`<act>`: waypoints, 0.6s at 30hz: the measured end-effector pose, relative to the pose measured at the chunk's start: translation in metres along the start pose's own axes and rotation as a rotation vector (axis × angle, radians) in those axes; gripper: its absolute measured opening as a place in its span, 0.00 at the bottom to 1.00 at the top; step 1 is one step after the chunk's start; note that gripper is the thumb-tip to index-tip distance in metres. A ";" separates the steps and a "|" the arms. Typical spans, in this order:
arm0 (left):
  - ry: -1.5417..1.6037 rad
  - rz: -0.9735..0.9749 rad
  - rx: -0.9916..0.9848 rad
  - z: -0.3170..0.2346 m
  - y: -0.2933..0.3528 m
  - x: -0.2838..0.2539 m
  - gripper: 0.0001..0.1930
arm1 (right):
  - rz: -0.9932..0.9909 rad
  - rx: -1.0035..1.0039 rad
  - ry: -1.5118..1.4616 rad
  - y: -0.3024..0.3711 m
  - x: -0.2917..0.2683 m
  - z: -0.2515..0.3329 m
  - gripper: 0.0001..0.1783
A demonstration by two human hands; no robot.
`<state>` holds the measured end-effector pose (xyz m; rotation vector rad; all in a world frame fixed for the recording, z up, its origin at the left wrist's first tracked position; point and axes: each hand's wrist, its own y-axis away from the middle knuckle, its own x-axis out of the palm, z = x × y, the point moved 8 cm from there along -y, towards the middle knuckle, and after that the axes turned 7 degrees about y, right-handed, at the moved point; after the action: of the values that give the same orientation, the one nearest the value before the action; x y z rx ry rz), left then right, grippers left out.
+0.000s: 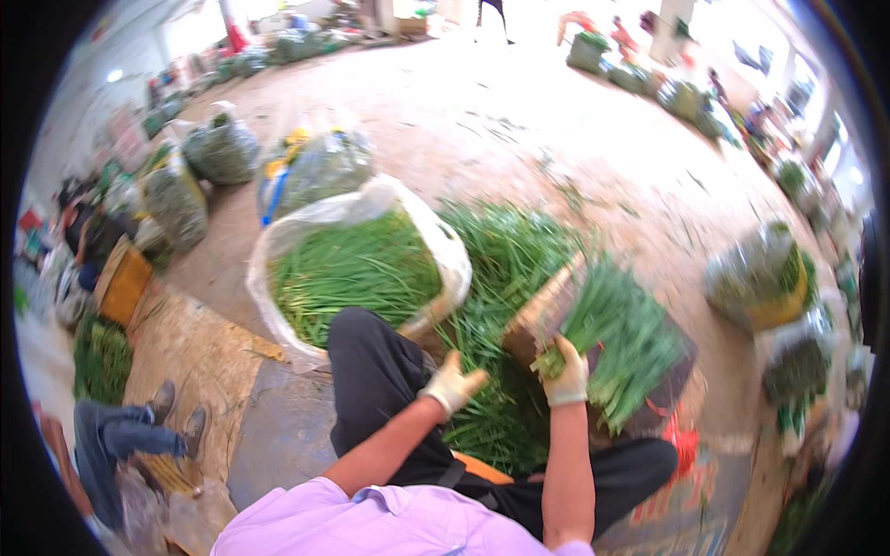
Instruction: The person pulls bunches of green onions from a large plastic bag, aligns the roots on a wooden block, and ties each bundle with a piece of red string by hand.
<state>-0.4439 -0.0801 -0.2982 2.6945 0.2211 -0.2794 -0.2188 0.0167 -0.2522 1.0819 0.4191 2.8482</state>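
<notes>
My right hand (565, 372), in a pale work glove, is closed around the lower ends of a bunch of chives (593, 306). Their long green leaves fan out away from me. More chives (640, 357) lie beside it on a dark surface, next to a brown block (533, 324). My left hand (454, 382), also gloved, is open with thumb and fingers apart, holding nothing. It hovers by a loose heap of chives (505, 246) between my legs. Left of the heap stands a white plastic sack (450, 250), open at the top and filled with chives.
Filled clear bags (338, 171) stand beyond the sack, and others (756, 278) to the right. Red ties (681, 445) lie by my right knee. At the lower left another person's jeans-clad legs (120, 445) rest near a wooden board (199, 357). Scraps litter the floor (445, 111).
</notes>
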 end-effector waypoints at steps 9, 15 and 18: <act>0.706 0.188 0.140 -0.058 0.003 0.043 0.19 | 0.139 0.044 0.194 0.031 0.031 -0.042 0.16; 0.306 -0.019 0.313 -0.070 -0.001 0.046 0.13 | 0.116 -0.106 0.623 0.043 0.021 -0.008 0.19; 0.654 -0.140 0.199 -0.030 -0.013 0.024 0.13 | 0.196 -0.110 0.876 0.053 0.035 -0.041 0.24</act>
<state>-0.4183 -0.0529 -0.2826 2.8820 0.5982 0.5829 -0.2706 -0.0377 -0.2445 -0.2160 0.1814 3.3233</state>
